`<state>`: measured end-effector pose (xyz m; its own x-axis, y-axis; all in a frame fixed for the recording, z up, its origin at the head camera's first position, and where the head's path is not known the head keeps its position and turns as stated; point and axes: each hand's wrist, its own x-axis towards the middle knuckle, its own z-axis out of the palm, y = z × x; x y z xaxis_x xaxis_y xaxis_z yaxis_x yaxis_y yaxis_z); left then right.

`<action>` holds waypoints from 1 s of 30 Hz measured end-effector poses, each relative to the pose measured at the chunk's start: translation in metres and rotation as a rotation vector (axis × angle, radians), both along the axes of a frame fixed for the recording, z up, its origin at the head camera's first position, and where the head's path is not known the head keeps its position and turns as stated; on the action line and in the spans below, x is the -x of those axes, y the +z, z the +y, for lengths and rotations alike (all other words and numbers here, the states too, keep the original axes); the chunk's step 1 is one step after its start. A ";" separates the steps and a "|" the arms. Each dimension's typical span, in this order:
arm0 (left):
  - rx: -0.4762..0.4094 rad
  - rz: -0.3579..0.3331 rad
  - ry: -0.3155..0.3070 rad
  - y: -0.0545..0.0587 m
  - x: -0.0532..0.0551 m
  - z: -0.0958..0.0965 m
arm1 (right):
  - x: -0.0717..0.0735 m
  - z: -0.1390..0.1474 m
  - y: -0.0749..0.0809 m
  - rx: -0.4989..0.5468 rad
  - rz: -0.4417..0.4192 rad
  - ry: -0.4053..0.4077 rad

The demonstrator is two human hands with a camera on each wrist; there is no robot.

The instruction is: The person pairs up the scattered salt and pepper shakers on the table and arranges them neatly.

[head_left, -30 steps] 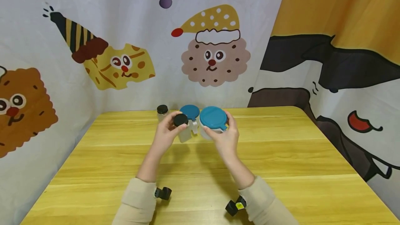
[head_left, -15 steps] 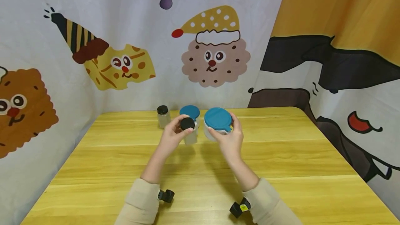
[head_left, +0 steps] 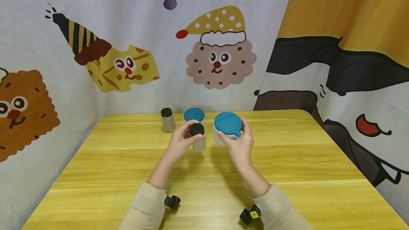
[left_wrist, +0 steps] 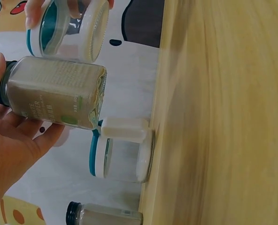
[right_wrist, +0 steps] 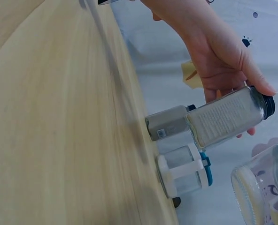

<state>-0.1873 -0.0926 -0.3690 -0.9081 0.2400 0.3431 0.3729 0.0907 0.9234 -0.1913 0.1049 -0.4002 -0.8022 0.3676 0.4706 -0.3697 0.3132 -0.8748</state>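
Left hand (head_left: 180,140) grips near-upright pepper bottle (head_left: 199,143); right hand (head_left: 241,146) holds blue-lidded glass jar (head_left: 228,123) at the bottle's two o'clock

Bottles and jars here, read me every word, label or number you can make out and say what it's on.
"PPER", probably, on the held bottle; letters before it are unclear.
Its other small print: too blurred to read.
White label on the standing bottle: too small to read.
Held jar, standing jar: no readable text.
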 end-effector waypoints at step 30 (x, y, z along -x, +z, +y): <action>0.058 0.024 -0.063 -0.007 -0.002 0.013 | -0.006 0.021 -0.011 -0.022 -0.016 -0.047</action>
<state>-0.1855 -0.0794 -0.3762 -0.8823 0.3167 0.3482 0.4011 0.1188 0.9083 -0.1851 0.1262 -0.4111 -0.7919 0.3946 0.4661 -0.3400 0.3491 -0.8732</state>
